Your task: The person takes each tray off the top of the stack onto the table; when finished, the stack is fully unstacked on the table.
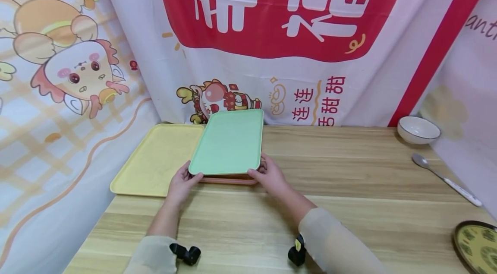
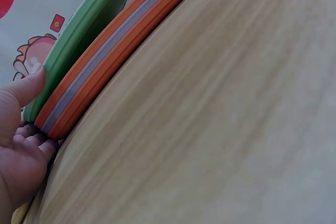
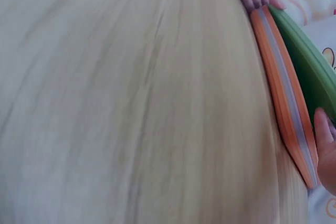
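Note:
A green tray [image 1: 231, 142] is tilted over a stack of trays, with a gap between them along the near edge. In the left wrist view the stack shows orange trays [image 2: 73, 111] with a purple tray [image 2: 92, 66] between them. My left hand [image 1: 180, 183] holds the green tray's near left corner, its thumb on the green rim and its other fingers beside the stack's corner. At the near right corner, my right hand [image 1: 269, 174] grips the green tray, thumb at the near edge; its other fingers are partly hidden behind the tray.
A yellow tray [image 1: 155, 157] lies on the wooden table [image 1: 349, 170], left of the stack. Far right stand a white bowl [image 1: 418, 130], a spoon [image 1: 446, 181] and a dark-rimmed patterned round item [image 1: 477, 244]. A printed cloth [image 1: 330, 71] hangs behind the table.

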Available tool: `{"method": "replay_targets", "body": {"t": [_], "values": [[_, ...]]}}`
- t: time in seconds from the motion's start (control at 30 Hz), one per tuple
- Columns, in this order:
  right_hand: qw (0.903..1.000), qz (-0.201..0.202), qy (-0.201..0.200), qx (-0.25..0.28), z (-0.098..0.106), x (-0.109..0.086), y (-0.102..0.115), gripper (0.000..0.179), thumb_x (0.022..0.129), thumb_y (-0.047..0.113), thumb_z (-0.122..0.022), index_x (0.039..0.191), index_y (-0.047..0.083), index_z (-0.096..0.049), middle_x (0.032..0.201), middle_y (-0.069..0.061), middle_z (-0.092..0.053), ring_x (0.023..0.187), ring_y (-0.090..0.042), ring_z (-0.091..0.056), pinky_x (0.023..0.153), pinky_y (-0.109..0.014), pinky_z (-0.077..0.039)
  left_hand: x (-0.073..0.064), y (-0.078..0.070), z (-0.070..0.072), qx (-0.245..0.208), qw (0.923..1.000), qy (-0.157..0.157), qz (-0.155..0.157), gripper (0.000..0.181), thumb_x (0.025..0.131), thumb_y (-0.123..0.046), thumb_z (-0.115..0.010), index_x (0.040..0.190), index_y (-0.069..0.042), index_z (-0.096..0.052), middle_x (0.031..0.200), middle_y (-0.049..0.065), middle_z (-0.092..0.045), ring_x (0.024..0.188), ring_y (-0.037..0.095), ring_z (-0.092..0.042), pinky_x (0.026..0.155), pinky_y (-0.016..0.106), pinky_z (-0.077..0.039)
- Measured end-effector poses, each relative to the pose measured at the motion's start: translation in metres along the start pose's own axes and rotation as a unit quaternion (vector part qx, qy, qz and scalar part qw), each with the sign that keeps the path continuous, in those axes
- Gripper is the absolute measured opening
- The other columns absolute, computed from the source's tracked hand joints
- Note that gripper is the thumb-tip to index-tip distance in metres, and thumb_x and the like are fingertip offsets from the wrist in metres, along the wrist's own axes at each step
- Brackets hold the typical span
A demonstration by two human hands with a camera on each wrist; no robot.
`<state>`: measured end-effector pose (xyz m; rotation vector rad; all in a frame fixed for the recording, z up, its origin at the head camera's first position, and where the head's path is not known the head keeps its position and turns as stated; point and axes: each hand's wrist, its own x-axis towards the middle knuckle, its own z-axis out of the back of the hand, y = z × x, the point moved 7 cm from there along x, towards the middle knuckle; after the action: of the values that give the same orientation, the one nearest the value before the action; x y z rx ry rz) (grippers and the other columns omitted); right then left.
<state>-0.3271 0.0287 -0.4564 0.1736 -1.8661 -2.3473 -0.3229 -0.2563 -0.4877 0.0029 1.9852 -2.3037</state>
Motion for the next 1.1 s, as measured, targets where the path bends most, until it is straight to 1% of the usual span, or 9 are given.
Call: {"method": "replay_targets", "body": {"t": [0.07,0.1,0.3,0.4,0.5,0.67,0.83,0.97,1.1], "values": [[0.9995,-0.011,0.006,0.029,-0.002,0.001,0.0,0.082,0.092,0.017,-0.07,0.155,0.005,-0.02,0.139,-0.025,-0.054,0.126,-0.034,-0.056,0.102,-0.039,-0.054,0.0,0.0,0.0,-0.002,1.0,0.0,0.0,0.084,0.094,-0.012,-0.065,0.155,0.002,-0.008,0.163,0.02,-0.012,0.152,0.031,-0.013,0.126,0.039,-0.018],[0.9991,-0.013,0.009,0.039,-0.004,0.001,0.0,0.083,0.092,0.015,-0.069,0.155,0.004,-0.017,0.139,-0.027,-0.053,0.125,-0.035,-0.057,0.102,-0.04,-0.055,-0.001,0.0,0.0,-0.003,1.0,0.0,0.0,0.084,0.094,-0.012,-0.065,0.155,0.003,-0.008,0.163,0.021,-0.012,0.152,0.032,-0.012,0.126,0.04,-0.018],[0.9925,-0.029,0.024,0.116,-0.008,0.006,-0.002,0.086,0.092,0.004,-0.065,0.157,0.006,-0.009,0.137,-0.034,-0.051,0.104,-0.031,-0.068,0.086,-0.035,-0.062,-0.001,0.0,-0.001,-0.011,0.9999,-0.001,0.002,0.084,0.094,-0.011,-0.065,0.155,0.004,-0.008,0.163,0.022,-0.011,0.152,0.032,-0.011,0.127,0.039,-0.017],[0.9841,-0.047,0.028,0.169,-0.009,0.007,-0.004,0.086,0.092,0.0,-0.063,0.158,0.009,-0.007,0.139,-0.035,-0.047,0.101,-0.031,-0.069,0.086,-0.037,-0.062,0.0,0.0,-0.001,-0.016,0.9999,-0.002,0.003,0.084,0.094,-0.01,-0.065,0.155,0.004,-0.008,0.163,0.022,-0.011,0.152,0.032,-0.011,0.127,0.039,-0.017],[0.9779,-0.056,0.025,0.2,-0.01,0.007,-0.004,0.086,0.093,-0.004,-0.06,0.158,0.012,-0.007,0.139,-0.036,-0.045,0.1,-0.03,-0.069,0.089,-0.038,-0.061,0.001,0.001,-0.001,-0.021,0.9998,-0.005,0.004,0.084,0.093,-0.009,-0.065,0.155,0.004,-0.008,0.163,0.022,-0.011,0.152,0.032,-0.012,0.127,0.04,-0.017],[0.9716,-0.058,0.011,0.229,-0.01,0.006,-0.005,0.082,0.094,-0.007,-0.056,0.158,0.01,-0.008,0.137,-0.037,-0.045,0.095,-0.024,-0.067,0.092,-0.038,-0.06,0.0,0.002,-0.001,-0.02,0.9998,-0.008,0.004,0.086,0.092,-0.007,-0.067,0.155,0.003,-0.009,0.162,0.023,-0.013,0.151,0.034,-0.015,0.127,0.041,-0.018],[0.9646,-0.064,-0.001,0.256,-0.006,0.005,-0.005,0.08,0.094,-0.01,-0.053,0.158,0.01,-0.009,0.137,-0.035,-0.044,0.095,-0.02,-0.062,0.093,-0.035,-0.06,-0.002,0.003,0.0,0.002,0.9999,-0.012,0.001,0.087,0.09,-0.006,-0.068,0.155,0.003,-0.01,0.161,0.025,-0.016,0.15,0.037,-0.018,0.126,0.044,-0.02],[0.9612,-0.06,-0.004,0.269,-0.001,0.003,-0.001,0.081,0.093,-0.012,-0.053,0.158,0.011,-0.01,0.136,-0.033,-0.044,0.095,-0.018,-0.061,0.09,-0.03,-0.061,-0.004,0.003,0.0,0.007,0.9998,-0.016,-0.011,0.08,0.091,0.0,-0.064,0.153,0.006,-0.014,0.159,0.029,-0.02,0.149,0.039,-0.021,0.125,0.045,-0.022],[0.9588,-0.056,-0.007,0.278,0.005,0.0,0.007,0.081,0.093,-0.012,-0.053,0.158,0.014,-0.012,0.132,-0.03,-0.046,0.092,-0.014,-0.061,0.084,-0.025,-0.061,-0.005,0.004,-0.001,0.007,0.9995,-0.021,-0.022,0.074,0.091,0.003,-0.062,0.151,0.009,-0.019,0.155,0.033,-0.027,0.146,0.04,-0.027,0.122,0.043,-0.027]]}}
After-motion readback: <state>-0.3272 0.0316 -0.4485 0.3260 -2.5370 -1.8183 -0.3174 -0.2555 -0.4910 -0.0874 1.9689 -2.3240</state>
